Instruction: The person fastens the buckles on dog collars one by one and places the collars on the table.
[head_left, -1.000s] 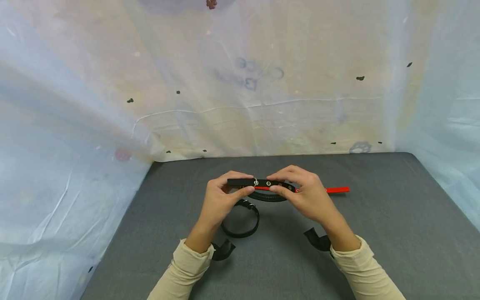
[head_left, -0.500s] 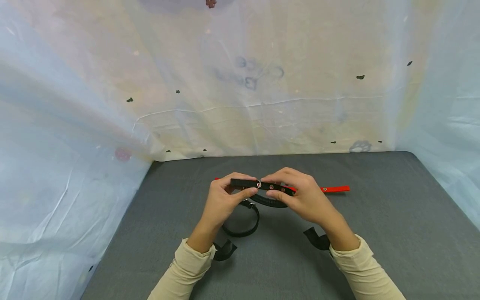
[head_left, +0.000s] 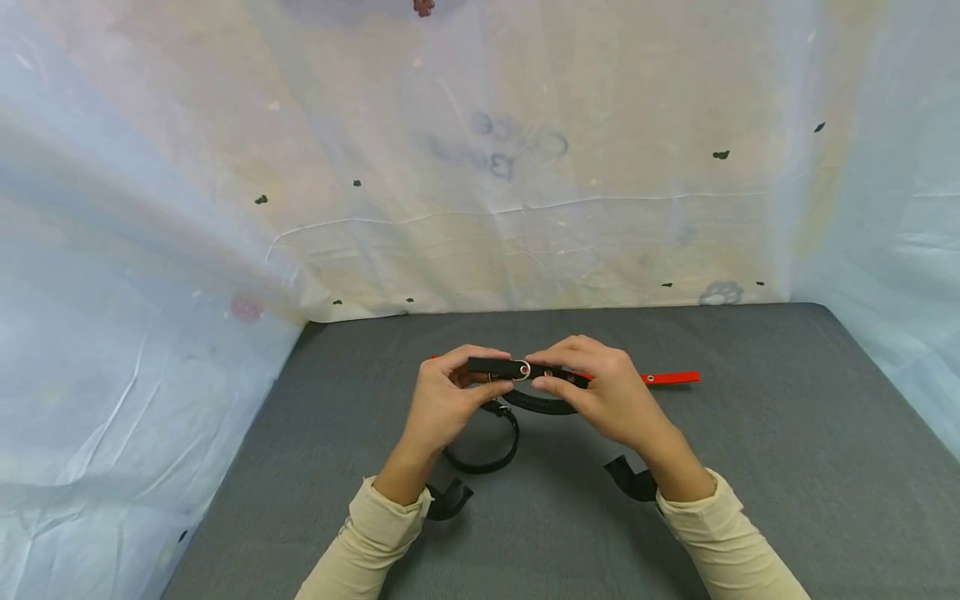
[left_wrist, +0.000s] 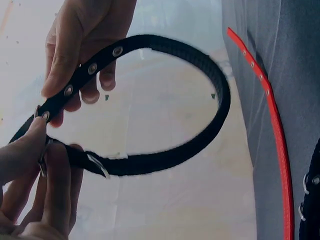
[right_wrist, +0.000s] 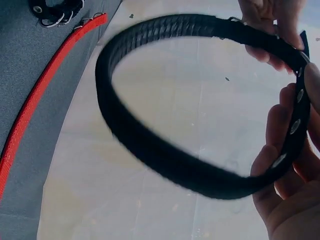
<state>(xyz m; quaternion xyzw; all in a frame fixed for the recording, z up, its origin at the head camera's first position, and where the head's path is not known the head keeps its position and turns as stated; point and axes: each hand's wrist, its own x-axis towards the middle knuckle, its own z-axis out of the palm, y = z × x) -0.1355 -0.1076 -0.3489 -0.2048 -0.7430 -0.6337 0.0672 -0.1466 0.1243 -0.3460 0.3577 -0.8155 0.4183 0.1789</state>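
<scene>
A black dog collar [head_left: 491, 367] with metal eyelets, bent into a loop, is held up between both hands. My left hand [head_left: 446, 400] pinches it at the metal buckle, thumb in front, fingers behind. In the left wrist view a D-ring [left_wrist: 98, 166] sits on the collar beside those fingers. My right hand [head_left: 607, 379] grips the eyelet strap just right of the buckle. In the right wrist view the strap's tail [right_wrist: 304, 42] sticks out past the buckle, and the padded part of the loop [right_wrist: 150, 152] hangs away from the hands.
On the grey table [head_left: 787, 417] a red collar [head_left: 675, 378] lies stretched out behind the hands, partly hidden. A second black collar [head_left: 483, 469], closed in a ring, lies nearer, by the left forearm. Pale plastic sheeting [head_left: 570, 250] rises behind the table.
The buckle and strap tail have shifted slightly right and the right fingertips have come closer to the left ones. Both hands keep their hold on the collar; the things on the table have not moved.
</scene>
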